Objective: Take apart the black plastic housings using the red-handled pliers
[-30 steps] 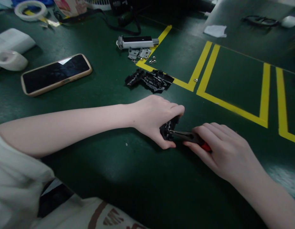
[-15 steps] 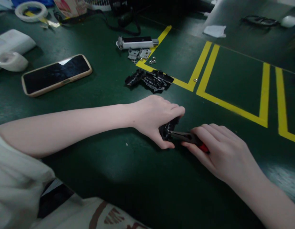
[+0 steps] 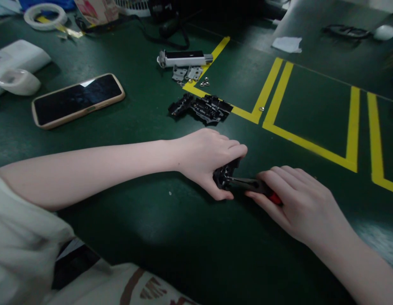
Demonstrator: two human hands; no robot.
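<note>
My left hand is closed round a small black plastic part just above the green table, its thumb along the near side. Red-handled pliers are gripped in my right hand; their metal jaws reach into the black part. Whether the jaws pinch anything inside is too small to tell. Beyond my left hand lie black plastic pieces with moulded ribs. Behind these sit two metal brackets, several small metal rings and a white-and-black bar-shaped device with a metal end.
A phone in a tan case lies at the left, near a white rounded object. A tape roll and a black strap are at the back. Yellow tape lines mark the right side. One ring lies on the tape.
Both hands keep their grips, and the pliers' jaws stay in the black part. The whole view has shifted slightly; nothing on the table has visibly moved.
</note>
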